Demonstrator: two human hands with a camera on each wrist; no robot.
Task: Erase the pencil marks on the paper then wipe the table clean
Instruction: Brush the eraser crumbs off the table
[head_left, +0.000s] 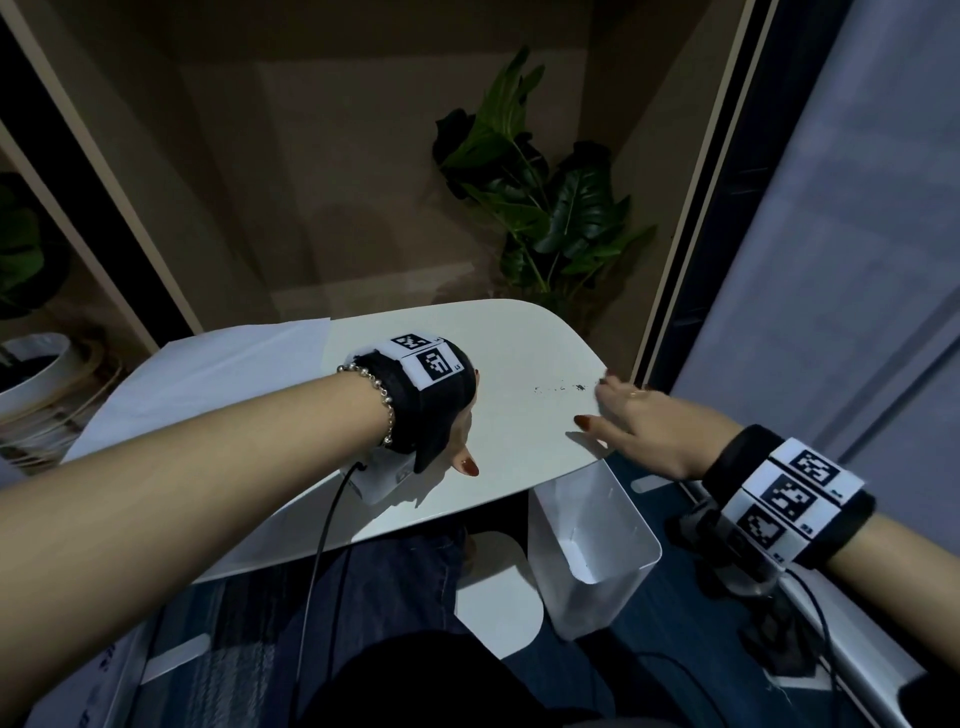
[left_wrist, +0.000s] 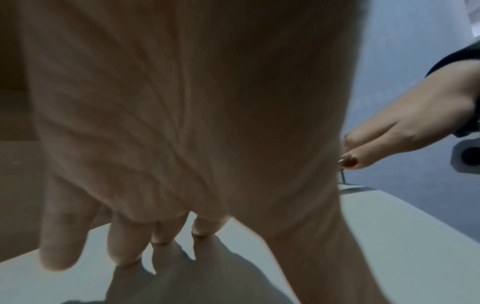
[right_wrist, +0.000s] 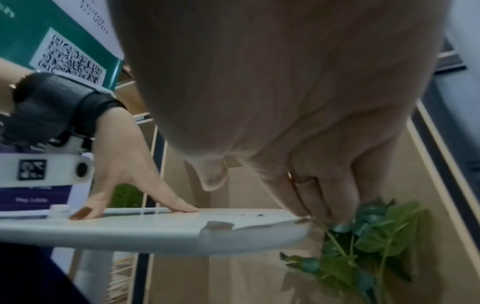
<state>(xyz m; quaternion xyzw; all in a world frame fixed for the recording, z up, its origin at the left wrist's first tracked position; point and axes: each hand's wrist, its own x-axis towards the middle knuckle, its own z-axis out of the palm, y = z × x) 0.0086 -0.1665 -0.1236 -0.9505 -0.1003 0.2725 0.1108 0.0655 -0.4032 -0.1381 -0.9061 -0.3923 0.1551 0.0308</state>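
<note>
My left hand (head_left: 460, 441) lies flat, fingers spread, pressing on the white table (head_left: 519, 467) at the centre of the head view; my right hand (head_left: 644, 421) sits at the table's right edge, fingers straight and together, its side on the surface just beside a thin trail of dark eraser crumbs (head_left: 563, 387). Neither hand holds anything. The paper (head_left: 218, 364) lies apart, at centre left, partly hanging over the table's far-left edge (I can make out no pencil marks on it from here). A white bin (head_left: 597, 545) stands open below the table's right edge, lower right of centre.

I judge this the sweeping step: I want to drag the crumbs with the edge of my right palm in 1 steady stroke toward the rim above the bin, keeping the hand low so nothing skips under it, and keep the left hand pressed so the table stays put. Sweeping too fast could scatter bits onto the floor.

Writing: the wrist bands carry black-and-white square codes. In the right wrist view a green poster (right_wrist: 26, 41) at upper left shows a QR code, and a purple panel (right_wrist: 36, 197) at left has a line too blurred for me to read.
</note>
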